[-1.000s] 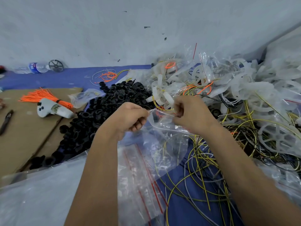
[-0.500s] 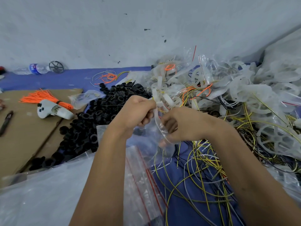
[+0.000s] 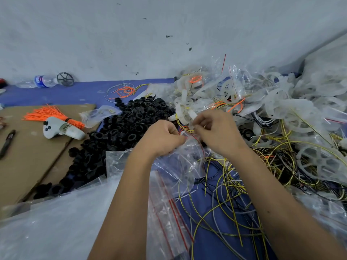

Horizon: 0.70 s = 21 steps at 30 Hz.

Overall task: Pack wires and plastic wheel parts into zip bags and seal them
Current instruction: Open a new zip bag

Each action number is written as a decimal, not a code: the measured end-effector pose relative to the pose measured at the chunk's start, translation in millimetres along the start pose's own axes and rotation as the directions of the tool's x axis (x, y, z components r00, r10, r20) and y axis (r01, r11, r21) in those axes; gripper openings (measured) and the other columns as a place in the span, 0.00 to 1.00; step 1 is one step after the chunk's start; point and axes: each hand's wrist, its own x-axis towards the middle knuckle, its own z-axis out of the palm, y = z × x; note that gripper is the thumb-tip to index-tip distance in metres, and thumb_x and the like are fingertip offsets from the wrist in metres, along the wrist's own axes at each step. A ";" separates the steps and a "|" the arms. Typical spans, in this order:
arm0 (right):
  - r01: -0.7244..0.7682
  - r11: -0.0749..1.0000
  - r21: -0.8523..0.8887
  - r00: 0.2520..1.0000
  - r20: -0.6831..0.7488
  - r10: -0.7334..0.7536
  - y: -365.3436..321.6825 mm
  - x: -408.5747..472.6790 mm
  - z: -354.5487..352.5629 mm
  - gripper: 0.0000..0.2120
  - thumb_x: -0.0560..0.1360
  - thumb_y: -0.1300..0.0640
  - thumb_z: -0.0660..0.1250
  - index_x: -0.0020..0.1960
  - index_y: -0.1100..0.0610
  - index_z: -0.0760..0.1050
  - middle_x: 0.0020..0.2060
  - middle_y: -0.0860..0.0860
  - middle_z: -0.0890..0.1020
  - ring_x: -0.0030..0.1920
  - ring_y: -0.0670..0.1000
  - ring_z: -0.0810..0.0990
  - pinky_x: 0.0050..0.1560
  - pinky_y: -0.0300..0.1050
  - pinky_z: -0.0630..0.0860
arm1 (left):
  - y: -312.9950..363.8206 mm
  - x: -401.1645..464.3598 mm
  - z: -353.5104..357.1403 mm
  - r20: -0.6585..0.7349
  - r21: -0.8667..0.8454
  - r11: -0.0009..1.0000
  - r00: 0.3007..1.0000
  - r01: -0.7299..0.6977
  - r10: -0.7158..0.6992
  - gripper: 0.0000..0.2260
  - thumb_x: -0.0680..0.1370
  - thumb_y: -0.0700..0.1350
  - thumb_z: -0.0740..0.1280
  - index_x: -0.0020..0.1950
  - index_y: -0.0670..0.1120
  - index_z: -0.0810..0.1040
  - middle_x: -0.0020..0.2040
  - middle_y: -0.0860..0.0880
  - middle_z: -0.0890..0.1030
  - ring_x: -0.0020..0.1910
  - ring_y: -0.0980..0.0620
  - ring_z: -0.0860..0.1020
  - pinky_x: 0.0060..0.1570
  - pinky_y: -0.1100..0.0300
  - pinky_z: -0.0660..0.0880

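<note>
My left hand and my right hand meet at the red-striped mouth of a clear zip bag, both pinching its top edge. The bag hangs below my fingers over the blue cloth. What it holds is hard to make out. Loose yellow, grey and black wires lie under and right of the bag. White plastic wheel parts sit just beyond my fingers. More white wheels lie tangled with wires at the right.
A heap of black plastic rings lies left of my hands. Empty zip bags with red strips lie between my forearms. On the brown cardboard rest an orange wire bundle, a white controller and a dark tool. Filled bags pile up at the back.
Both hands came together from about a hand's width apart and shifted slightly left. The bag's mouth is now bunched between my fingers instead of stretched wide.
</note>
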 end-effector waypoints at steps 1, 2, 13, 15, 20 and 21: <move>0.029 0.995 -0.097 0.997 -0.070 -0.036 3.8 2.6 0.3 0.05 0.73 0.62 0.70 0.42 0.53 0.82 0.35 0.45 0.81 0.36 0.44 0.78 0.43 0.42 0.75 | -0.5 0.4 0.5 0.011 0.005 1.000 1.000 0.011 -0.011 0.09 0.71 0.48 0.72 0.37 0.45 0.77 0.23 0.49 0.77 0.25 0.49 0.74 0.28 0.58 0.73; 0.057 0.977 -0.208 0.994 -0.080 -0.075 8.4 5.5 1.7 0.04 0.74 0.60 0.70 0.45 0.53 0.83 0.41 0.47 0.81 0.42 0.47 0.78 0.48 0.44 0.74 | 0.2 0.7 0.4 0.016 0.005 1.000 1.000 0.020 -0.020 0.08 0.73 0.47 0.72 0.38 0.45 0.77 0.24 0.49 0.77 0.25 0.49 0.74 0.28 0.58 0.73; 0.145 0.883 -0.447 0.983 0.164 -0.079 22.6 50.0 10.3 0.10 0.77 0.62 0.69 0.54 0.52 0.85 0.54 0.53 0.80 0.56 0.57 0.77 0.55 0.47 0.72 | 9.5 -0.2 -2.0 0.021 -0.115 0.993 1.000 0.003 0.000 0.10 0.67 0.45 0.75 0.40 0.45 0.75 0.26 0.51 0.76 0.28 0.49 0.73 0.27 0.59 0.71; 0.121 0.927 -0.356 0.992 0.020 -0.122 21.8 45.2 3.7 0.08 0.75 0.64 0.70 0.48 0.53 0.85 0.47 0.52 0.79 0.47 0.54 0.79 0.48 0.46 0.73 | 8.2 0.5 -3.9 -0.007 -0.136 0.991 1.000 0.001 -0.002 0.08 0.70 0.43 0.75 0.38 0.45 0.76 0.25 0.51 0.76 0.26 0.51 0.73 0.25 0.61 0.71; 0.141 0.987 0.083 0.882 -0.462 -0.087 10.3 26.6 -19.8 0.12 0.75 0.63 0.68 0.52 0.47 0.81 0.45 0.48 0.76 0.36 0.44 0.79 0.39 0.39 0.79 | 7.1 -0.6 -5.6 -0.057 -0.122 0.993 0.998 0.005 -0.012 0.08 0.76 0.37 0.69 0.37 0.43 0.77 0.24 0.50 0.77 0.26 0.50 0.74 0.24 0.62 0.72; 0.132 0.973 0.188 0.870 -0.492 -0.023 9.1 24.1 -24.6 0.15 0.75 0.62 0.69 0.55 0.45 0.79 0.45 0.47 0.76 0.34 0.44 0.80 0.37 0.38 0.79 | 6.5 -1.0 -5.7 -0.063 -0.128 0.992 0.998 0.006 -0.014 0.08 0.76 0.37 0.69 0.37 0.43 0.76 0.24 0.50 0.77 0.26 0.50 0.74 0.24 0.62 0.71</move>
